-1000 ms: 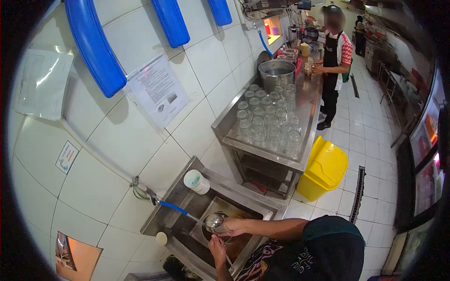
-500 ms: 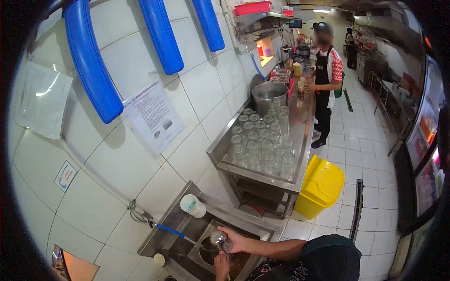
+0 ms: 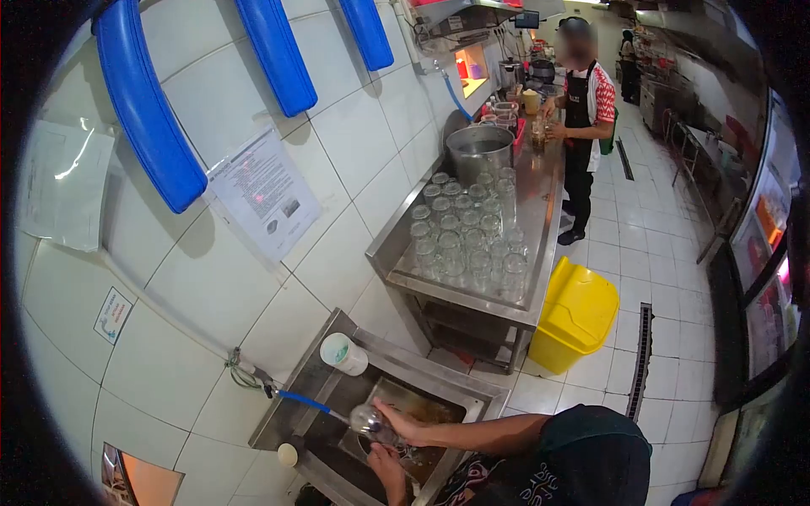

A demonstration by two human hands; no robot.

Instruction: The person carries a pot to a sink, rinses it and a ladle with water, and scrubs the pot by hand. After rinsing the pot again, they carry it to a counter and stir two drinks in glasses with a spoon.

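Note:
Over the sink [image 3: 472, 409], a clear glass [image 3: 369, 422] lies tilted between my two hands. My right hand [image 3: 403, 424] is wrapped around its side, with the forearm reaching in from the right. Just below, my left hand [image 3: 386, 462] has its fingers closed at the lower end of the glass, partly hiding it. A blue hose [image 3: 304, 402] comes from the wall, its metal end right beside the glass. A white tub [image 3: 343, 354] with something greenish inside stands on the sink's back ledge.
Several upturned glasses [image 3: 468, 232] and a large metal pot [image 3: 479, 153] stand on the steel counter [image 3: 396, 263]. A yellow bin [image 3: 575, 316] is beside it. Farther along, a person [image 3: 582, 110] in a black apron works at the counter. A small pale cup [image 3: 288, 455] sits at the sink's left edge.
Both hands and the glass have moved left toward the hose end, and the glass has turned more onto its side. The head view has shifted slightly.

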